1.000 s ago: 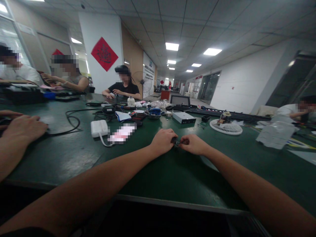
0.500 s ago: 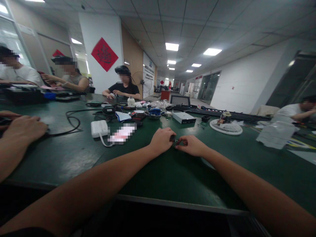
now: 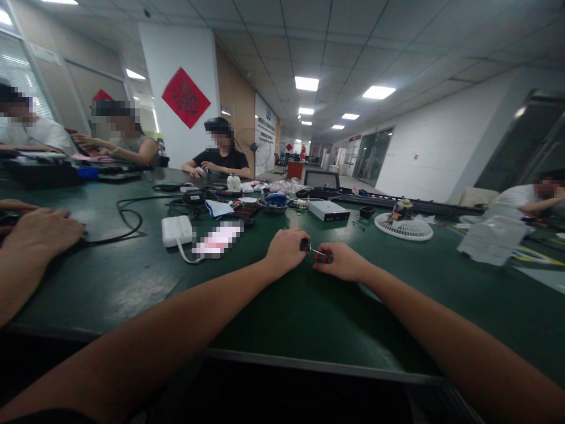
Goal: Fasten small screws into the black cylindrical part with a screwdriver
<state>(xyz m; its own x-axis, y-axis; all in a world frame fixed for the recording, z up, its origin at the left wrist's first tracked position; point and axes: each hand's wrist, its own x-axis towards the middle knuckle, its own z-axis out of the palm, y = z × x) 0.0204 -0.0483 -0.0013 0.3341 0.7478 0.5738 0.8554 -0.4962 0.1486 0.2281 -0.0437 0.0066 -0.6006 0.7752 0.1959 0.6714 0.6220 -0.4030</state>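
Note:
My left hand (image 3: 286, 250) is closed around a small dark part (image 3: 304, 244) with a rounded end, most of it hidden by the fingers. A thin metal rod (image 3: 318, 253) spans the gap between my hands; whether it is fixed to the dark part or only touches it, I cannot tell. The fingers of my right hand (image 3: 339, 260) pinch the rod's right end. Both hands are just above the green table (image 3: 282, 321).
Beyond my hands are a silver box (image 3: 329, 210), a bowl (image 3: 272, 204) and a white fan grille (image 3: 404, 227). A white adapter (image 3: 177, 231) and black cables (image 3: 128, 218) lie to the left, near another person's hand (image 3: 48, 232). Clear plastic packaging (image 3: 492, 238) stands right.
My hands have drawn slightly apart, and more of the thin metal rod shows between them. The left hand has shifted a little to the left.

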